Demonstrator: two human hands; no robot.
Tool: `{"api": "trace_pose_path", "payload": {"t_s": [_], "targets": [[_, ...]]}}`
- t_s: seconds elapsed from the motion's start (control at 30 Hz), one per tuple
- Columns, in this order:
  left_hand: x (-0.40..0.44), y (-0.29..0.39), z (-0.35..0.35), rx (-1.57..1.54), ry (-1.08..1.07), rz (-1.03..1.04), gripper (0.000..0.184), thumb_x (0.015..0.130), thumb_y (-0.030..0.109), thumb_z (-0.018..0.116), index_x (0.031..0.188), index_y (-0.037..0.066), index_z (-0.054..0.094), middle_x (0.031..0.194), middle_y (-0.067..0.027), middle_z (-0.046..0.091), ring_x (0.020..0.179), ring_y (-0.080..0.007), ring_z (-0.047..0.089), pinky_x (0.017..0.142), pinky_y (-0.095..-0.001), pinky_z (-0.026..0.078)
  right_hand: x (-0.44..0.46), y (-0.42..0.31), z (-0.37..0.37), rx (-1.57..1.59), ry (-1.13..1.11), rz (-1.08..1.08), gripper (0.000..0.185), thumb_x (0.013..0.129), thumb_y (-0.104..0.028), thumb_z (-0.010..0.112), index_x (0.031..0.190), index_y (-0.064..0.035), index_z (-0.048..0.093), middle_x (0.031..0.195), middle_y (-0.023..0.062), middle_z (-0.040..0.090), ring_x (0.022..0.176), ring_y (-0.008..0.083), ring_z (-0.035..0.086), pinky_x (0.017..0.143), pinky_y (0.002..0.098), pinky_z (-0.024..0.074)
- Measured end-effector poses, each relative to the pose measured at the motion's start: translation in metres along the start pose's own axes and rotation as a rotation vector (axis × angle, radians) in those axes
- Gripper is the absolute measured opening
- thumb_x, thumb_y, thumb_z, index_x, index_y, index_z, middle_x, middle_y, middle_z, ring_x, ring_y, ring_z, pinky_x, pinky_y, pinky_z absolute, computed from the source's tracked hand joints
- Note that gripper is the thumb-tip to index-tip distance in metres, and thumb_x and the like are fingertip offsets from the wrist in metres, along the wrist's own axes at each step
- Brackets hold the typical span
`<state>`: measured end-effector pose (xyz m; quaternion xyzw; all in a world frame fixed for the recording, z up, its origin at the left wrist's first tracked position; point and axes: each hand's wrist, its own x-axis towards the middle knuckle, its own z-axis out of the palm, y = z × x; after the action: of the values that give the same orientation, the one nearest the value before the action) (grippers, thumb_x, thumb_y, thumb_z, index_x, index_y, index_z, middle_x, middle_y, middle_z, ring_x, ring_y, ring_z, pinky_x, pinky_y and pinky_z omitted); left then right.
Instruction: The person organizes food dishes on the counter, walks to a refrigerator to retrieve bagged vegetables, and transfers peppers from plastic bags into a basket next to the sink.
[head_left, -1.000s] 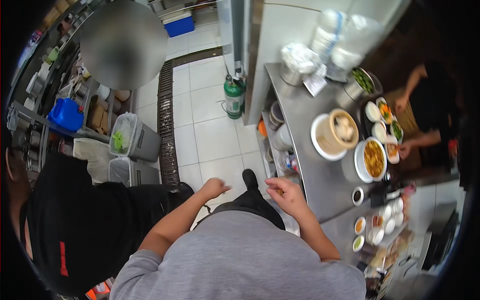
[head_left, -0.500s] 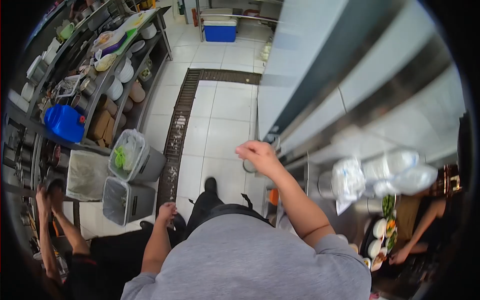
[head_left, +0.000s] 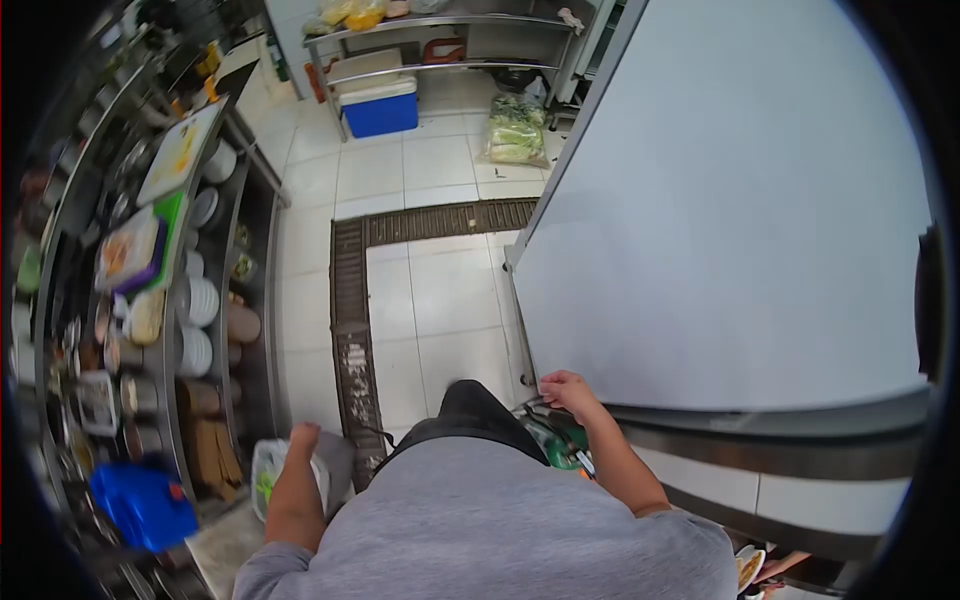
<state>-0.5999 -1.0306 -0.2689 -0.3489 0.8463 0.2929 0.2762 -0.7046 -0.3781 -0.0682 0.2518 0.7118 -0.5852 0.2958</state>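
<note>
My left hand (head_left: 304,437) hangs low at my left side, above a lined grey bin (head_left: 270,470) with something bright green in it. Its fingers are too small and blurred to make out. My right hand (head_left: 566,392) is in front of my right side, near the lower edge of a large white panel (head_left: 720,220), with its fingers loosely curled and partly apart and nothing seen in them. Below it, partly hidden by my forearm, is a green cylinder (head_left: 548,440).
Steel shelving (head_left: 262,290) with bowls, trays and a blue container (head_left: 145,505) runs along the left. A floor drain (head_left: 350,290) crosses the tiles. Farther ahead are a blue cooler (head_left: 380,112) and bagged vegetables (head_left: 517,135). Another person's hand (head_left: 775,570) shows at lower right.
The view has moved forward along the floor. The steel counter with food has mostly left view at right, and the white panel now fills that side. My right hand has come lower.
</note>
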Motion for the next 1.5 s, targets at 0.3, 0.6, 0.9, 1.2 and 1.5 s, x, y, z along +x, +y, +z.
{"api": "trace_pose_path", "payload": {"t_s": [0.3, 0.6, 0.9, 1.2, 1.5], "targets": [[0.154, 0.371, -0.105, -0.367, -0.210, 0.057, 0.026, 0.089, 0.027, 0.057, 0.109, 0.010, 0.058, 0.089, -0.0051, 0.063, 0.074, -0.0177, 0.061, 0.064, -0.0364, 0.047, 0.304, -0.182, 0.016, 0.272, -0.048, 0.130, 0.023, 0.083, -0.020, 0.062, 0.097, -0.0016, 0.060, 0.082, 0.0091, 0.063, 0.070, 0.0185, 0.063, 0.061, 0.0313, 0.0527], [0.296, 0.366, -0.155, -0.399, -0.351, -0.293, 0.021, 0.091, 0.026, 0.051, 0.082, 0.010, 0.061, 0.064, -0.0091, 0.057, 0.053, -0.0243, 0.057, 0.046, -0.0454, 0.046, 0.518, -0.457, 0.034, -0.324, 0.033, -0.499, 0.023, 0.074, -0.023, 0.068, 0.089, -0.0044, 0.066, 0.079, 0.0095, 0.066, 0.066, 0.0188, 0.062, 0.062, 0.0321, 0.0511], [0.604, 0.776, -0.235, 0.580, -0.240, 0.591, 0.027, 0.090, 0.024, 0.050, 0.073, 0.007, 0.061, 0.067, -0.0098, 0.061, 0.069, -0.0250, 0.061, 0.064, -0.0410, 0.049, 0.626, -0.390, -0.092, 0.407, 0.241, 0.384, 0.026, 0.080, -0.025, 0.064, 0.088, -0.0005, 0.063, 0.078, 0.0119, 0.063, 0.063, 0.0216, 0.062, 0.052, 0.0372, 0.0502], [0.544, 1.273, -0.133, -0.185, -0.390, 0.711, 0.031, 0.086, 0.025, 0.055, 0.114, 0.010, 0.058, 0.096, -0.0027, 0.063, 0.082, -0.0134, 0.059, 0.067, -0.0295, 0.044, 0.722, -0.389, -0.244, 0.079, 0.198, 0.518, 0.017, 0.083, -0.020, 0.063, 0.090, -0.0049, 0.067, 0.082, 0.0103, 0.067, 0.060, 0.0231, 0.063, 0.054, 0.0359, 0.0519], [0.597, 1.311, -0.012, 0.582, -0.578, 0.358, 0.037, 0.085, 0.037, 0.058, 0.102, 0.004, 0.066, 0.093, -0.0142, 0.065, 0.083, -0.0289, 0.062, 0.068, -0.0431, 0.052, 0.771, -0.534, -0.409, -0.522, 0.501, 0.003, 0.022, 0.078, -0.021, 0.065, 0.094, -0.0068, 0.069, 0.087, 0.0127, 0.068, 0.070, 0.0248, 0.067, 0.066, 0.0345, 0.0526]]}}
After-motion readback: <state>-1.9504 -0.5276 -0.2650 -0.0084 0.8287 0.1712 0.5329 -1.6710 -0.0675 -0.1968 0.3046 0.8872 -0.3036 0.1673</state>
